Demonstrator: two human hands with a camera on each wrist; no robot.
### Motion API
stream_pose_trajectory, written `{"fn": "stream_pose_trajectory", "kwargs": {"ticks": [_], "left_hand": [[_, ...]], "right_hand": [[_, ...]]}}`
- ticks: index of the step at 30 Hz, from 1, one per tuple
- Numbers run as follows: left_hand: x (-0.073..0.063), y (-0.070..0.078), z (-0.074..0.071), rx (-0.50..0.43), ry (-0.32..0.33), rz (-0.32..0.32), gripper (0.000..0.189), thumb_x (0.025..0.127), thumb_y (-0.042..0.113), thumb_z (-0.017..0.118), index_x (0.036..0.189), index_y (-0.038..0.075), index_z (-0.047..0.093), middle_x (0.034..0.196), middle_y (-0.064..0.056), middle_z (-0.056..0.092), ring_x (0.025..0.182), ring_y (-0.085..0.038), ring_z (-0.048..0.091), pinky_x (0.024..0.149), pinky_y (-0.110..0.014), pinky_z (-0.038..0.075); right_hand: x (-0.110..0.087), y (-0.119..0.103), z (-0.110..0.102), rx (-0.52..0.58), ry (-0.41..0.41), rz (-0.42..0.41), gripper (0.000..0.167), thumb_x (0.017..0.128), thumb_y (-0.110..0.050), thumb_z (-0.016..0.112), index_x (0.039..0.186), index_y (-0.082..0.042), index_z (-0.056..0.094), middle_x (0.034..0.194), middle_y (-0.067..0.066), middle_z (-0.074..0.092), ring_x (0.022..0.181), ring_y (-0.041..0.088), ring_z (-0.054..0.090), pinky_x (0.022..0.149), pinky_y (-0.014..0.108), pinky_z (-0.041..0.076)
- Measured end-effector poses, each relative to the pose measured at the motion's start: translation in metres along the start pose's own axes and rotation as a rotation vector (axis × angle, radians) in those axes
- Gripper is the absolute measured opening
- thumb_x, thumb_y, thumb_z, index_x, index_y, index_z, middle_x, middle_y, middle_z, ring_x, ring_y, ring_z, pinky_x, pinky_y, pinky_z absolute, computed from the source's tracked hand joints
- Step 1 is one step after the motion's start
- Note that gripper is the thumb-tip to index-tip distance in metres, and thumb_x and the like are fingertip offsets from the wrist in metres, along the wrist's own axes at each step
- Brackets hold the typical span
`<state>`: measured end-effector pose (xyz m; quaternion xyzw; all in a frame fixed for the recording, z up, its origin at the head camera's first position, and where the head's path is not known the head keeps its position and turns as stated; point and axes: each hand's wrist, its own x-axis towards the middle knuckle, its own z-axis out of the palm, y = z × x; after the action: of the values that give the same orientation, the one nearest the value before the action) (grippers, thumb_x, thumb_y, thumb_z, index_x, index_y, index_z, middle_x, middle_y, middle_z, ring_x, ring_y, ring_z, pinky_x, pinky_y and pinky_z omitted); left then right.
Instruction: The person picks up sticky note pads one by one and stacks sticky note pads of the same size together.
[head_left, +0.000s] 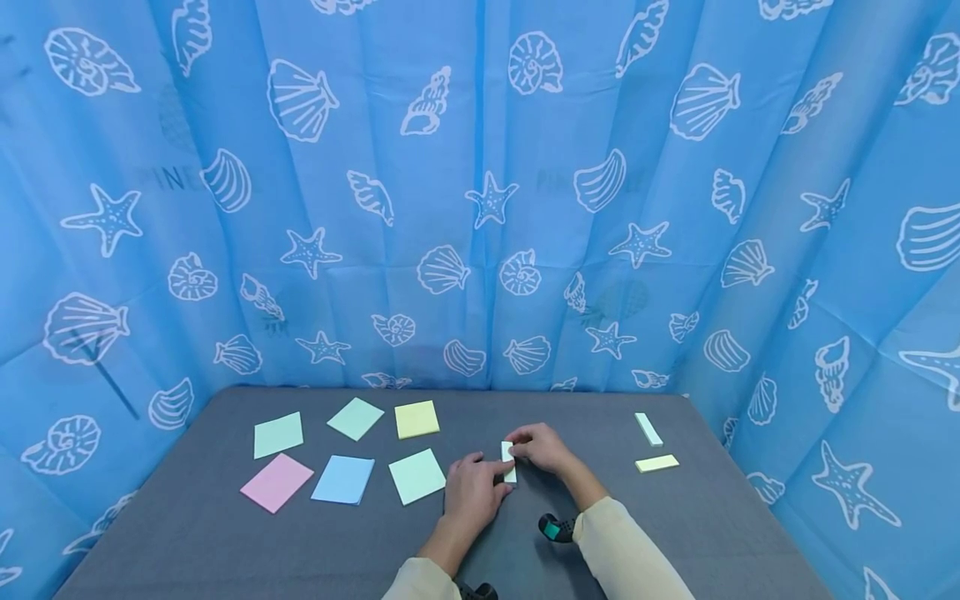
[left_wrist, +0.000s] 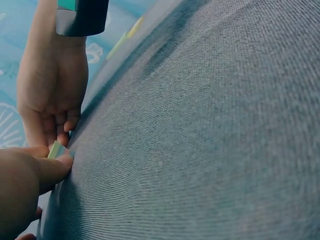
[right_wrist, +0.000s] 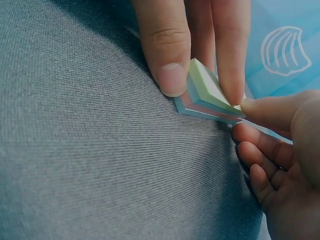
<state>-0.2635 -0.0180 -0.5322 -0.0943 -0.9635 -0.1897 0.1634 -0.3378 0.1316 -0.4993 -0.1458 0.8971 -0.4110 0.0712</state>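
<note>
A narrow stack of sticky notes (head_left: 510,477), pale on top, stands on the grey table between both hands. In the right wrist view its layers (right_wrist: 206,106) show as green, blue and pink. My left hand (head_left: 471,492) holds it at the near end, thumb on the side and index finger across the top. At the far end my right hand (head_left: 545,450) pinches it between thumb and fingers, the other fingers curled in the right wrist view. Both hands partly cover the stack.
Left on the table (head_left: 360,550) lie several square sticky notes, among them a pink one (head_left: 277,482), a blue one (head_left: 342,480) and a yellow one (head_left: 417,419). Rightward lie a pale green strip (head_left: 648,429) and a yellow strip (head_left: 657,463). A blue shell-patterned curtain (head_left: 450,225) hangs behind.
</note>
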Motion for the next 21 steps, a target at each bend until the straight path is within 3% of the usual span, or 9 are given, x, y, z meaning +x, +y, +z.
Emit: {"fn": "stream_pose_trajectory", "kwargs": {"ticks": [12,21], "left_hand": [[0.001,-0.002,0.000,-0.039,-0.002,-0.011,0.037,0.080,0.033,0.080,0.116,0.032,0.073,0.106,0.003,0.072,0.116,-0.026,0.058,0.097,-0.051,0.042],[0.000,-0.001,0.002,-0.036,-0.006,-0.018,0.038,0.080,0.035,0.080,0.117,0.033,0.073,0.107,0.002,0.072,0.116,-0.026,0.057,0.097,-0.050,0.043]], "right_hand": [[-0.003,0.008,0.001,0.065,0.003,-0.079,0.022,0.090,0.001,0.062,0.110,0.005,0.068,0.086,0.006,0.066,0.071,0.016,0.054,0.064,0.032,0.046],[-0.013,0.017,-0.010,0.140,-0.004,-0.095,0.023,0.094,0.002,0.057,0.114,0.008,0.065,0.093,0.010,0.068,0.078,0.019,0.059,0.066,0.033,0.048]]}}
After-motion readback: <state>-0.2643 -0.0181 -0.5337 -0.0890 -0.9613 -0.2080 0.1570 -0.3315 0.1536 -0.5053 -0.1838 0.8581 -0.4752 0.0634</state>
